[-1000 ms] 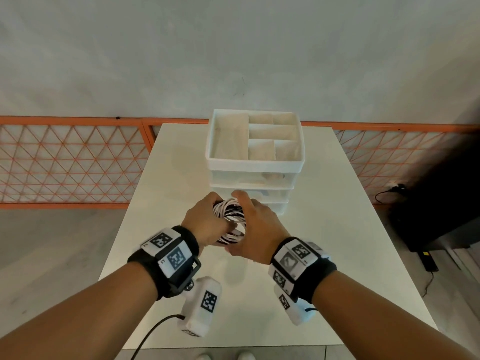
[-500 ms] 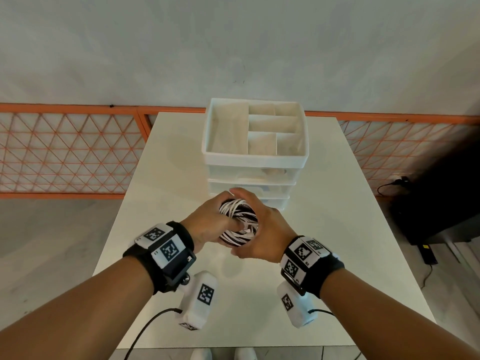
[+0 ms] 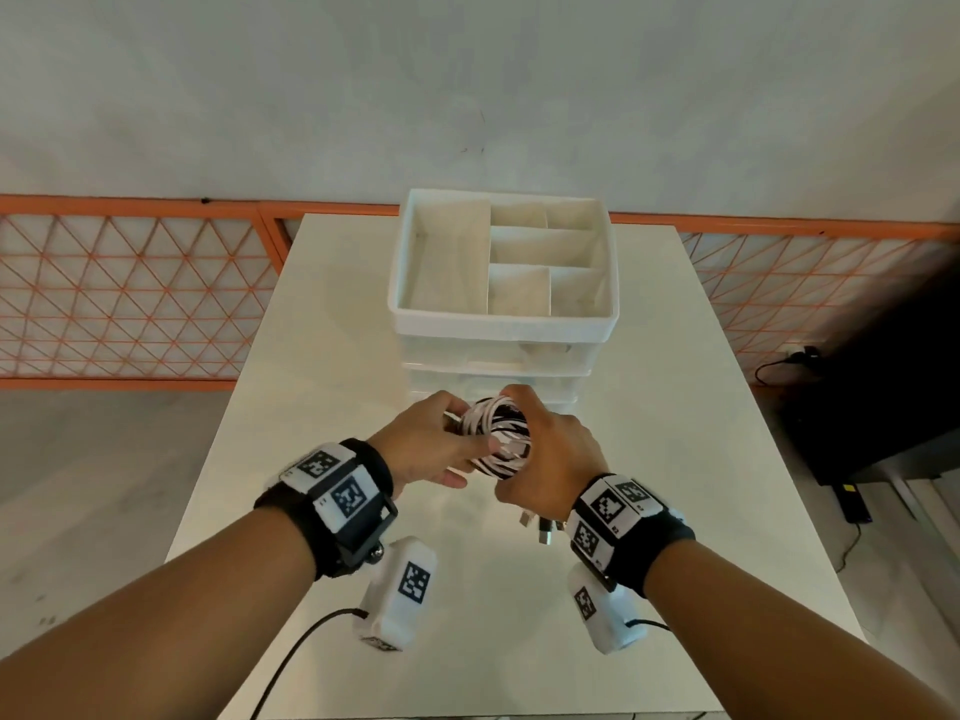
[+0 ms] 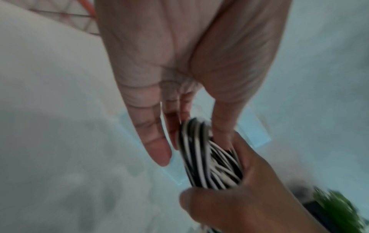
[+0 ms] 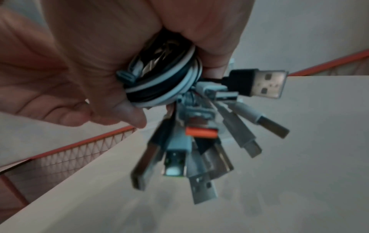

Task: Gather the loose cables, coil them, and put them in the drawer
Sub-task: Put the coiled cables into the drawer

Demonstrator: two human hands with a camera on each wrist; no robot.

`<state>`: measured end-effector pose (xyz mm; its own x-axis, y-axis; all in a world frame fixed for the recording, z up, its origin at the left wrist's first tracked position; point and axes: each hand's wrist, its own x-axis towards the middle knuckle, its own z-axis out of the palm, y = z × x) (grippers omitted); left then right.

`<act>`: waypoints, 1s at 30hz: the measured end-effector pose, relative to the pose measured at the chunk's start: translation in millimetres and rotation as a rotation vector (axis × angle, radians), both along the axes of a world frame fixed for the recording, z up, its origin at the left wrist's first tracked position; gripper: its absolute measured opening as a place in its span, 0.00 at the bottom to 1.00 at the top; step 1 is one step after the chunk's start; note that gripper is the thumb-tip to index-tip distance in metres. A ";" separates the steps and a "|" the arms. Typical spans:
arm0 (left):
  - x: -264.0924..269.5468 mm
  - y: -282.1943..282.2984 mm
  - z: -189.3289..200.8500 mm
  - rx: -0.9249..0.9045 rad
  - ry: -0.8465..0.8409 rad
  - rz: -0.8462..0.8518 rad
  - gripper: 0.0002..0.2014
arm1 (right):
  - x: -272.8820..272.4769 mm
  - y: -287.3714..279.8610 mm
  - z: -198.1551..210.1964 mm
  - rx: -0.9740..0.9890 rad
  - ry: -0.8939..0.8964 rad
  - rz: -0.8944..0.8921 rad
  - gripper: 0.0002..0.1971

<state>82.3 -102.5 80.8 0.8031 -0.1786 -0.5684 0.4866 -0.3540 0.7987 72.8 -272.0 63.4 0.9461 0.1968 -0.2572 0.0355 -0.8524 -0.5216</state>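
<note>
While the right hand [image 3: 545, 449] clenches the coiled cables [image 3: 498, 436], the left hand [image 3: 431, 449] pinches the coil's edge above the table [image 3: 311, 407].

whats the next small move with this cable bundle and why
Probably free the left hand and pull open a drawer of the white plastic drawer unit. The coiled black and white cable bundle is already wound and gripped by the right hand, plugs dangling below, while the drawers in front look closed, so nothing can go in yet.
</note>
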 end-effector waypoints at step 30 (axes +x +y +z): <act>-35.2 -9.2 -32.6 -0.172 0.144 0.242 0.14 | -11.7 -27.7 13.4 0.017 -0.020 -0.073 0.46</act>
<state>47.1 -111.7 48.2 0.7472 -0.0952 -0.6578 0.6528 -0.0804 0.7532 61.1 -299.8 76.8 0.9631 0.1309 -0.2352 -0.0161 -0.8442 -0.5358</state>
